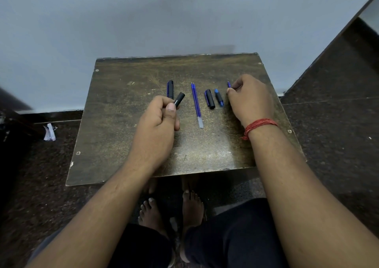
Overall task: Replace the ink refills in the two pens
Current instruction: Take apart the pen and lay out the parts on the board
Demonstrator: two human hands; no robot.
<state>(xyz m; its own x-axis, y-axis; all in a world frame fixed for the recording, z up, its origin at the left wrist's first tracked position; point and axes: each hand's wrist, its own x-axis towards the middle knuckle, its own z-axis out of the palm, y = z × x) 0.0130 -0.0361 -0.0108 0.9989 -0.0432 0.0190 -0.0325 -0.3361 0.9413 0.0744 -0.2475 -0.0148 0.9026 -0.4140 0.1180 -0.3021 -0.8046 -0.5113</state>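
Left hand [158, 122] grips a black pen barrel [179, 99] low over the table [123, 144]; right hand [249, 97] pinches one thin blue refill [229, 84]. Two spare refills [196, 103] lie between them, light, probably bendy, best pinched mid-shaft. Beyond lie two caps [209, 99], one tip piece [219, 97].

Dim, even indoor lighting. Soft sheen on the near part of the table [205, 150]; floor around it nearly black. Wide-angle bowing at frame edges. Slight overall softness.
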